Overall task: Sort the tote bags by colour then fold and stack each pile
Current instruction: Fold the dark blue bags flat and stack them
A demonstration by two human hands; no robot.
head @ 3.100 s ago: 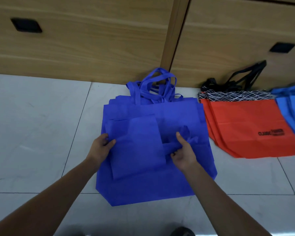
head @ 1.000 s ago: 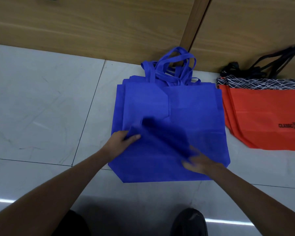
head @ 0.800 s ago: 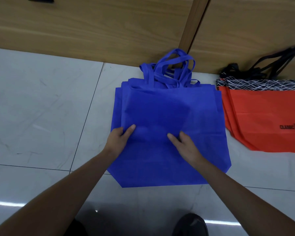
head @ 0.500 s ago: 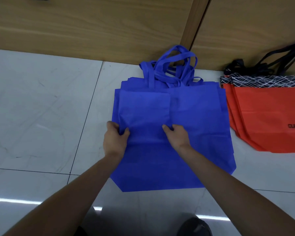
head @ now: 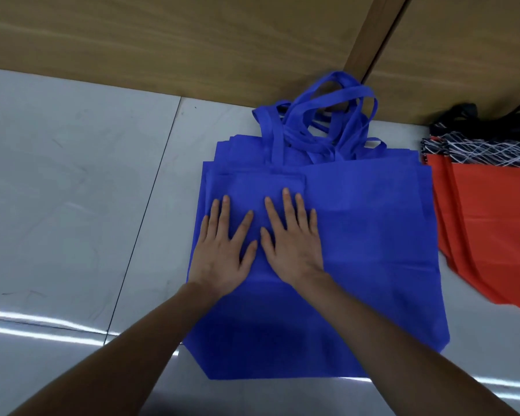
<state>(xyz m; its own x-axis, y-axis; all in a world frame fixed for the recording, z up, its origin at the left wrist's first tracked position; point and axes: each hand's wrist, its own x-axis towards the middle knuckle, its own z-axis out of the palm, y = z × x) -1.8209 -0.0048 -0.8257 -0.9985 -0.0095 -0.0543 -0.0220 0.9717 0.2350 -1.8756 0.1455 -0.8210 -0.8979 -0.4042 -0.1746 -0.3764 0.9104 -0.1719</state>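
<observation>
Both hands lie flat, side by side, in the middle of the frame. The left hand [head: 221,250] has its fingers straight and a little spread, and it presses on the left part of the folded bag [head: 257,187]. The right hand [head: 291,238] is also flat with straight fingers and presses on the right part of the same bag. Neither hand grips anything; the thumbs almost touch each other.

The folded bag is a small blue rectangle. It lies on the upper left part of the blue pile [head: 373,250], which is spread flat on the floor [head: 72,190] in the centre of the frame. The handles [head: 321,115] of the pile are bunched at its top edge, against the wooden wall [head: 162,40].

At the right edge of the frame lies the red pile [head: 493,229], just beside the blue pile. Its top edge has a black and white pattern, and black handles [head: 469,112] lie above it, near the wall.
</observation>
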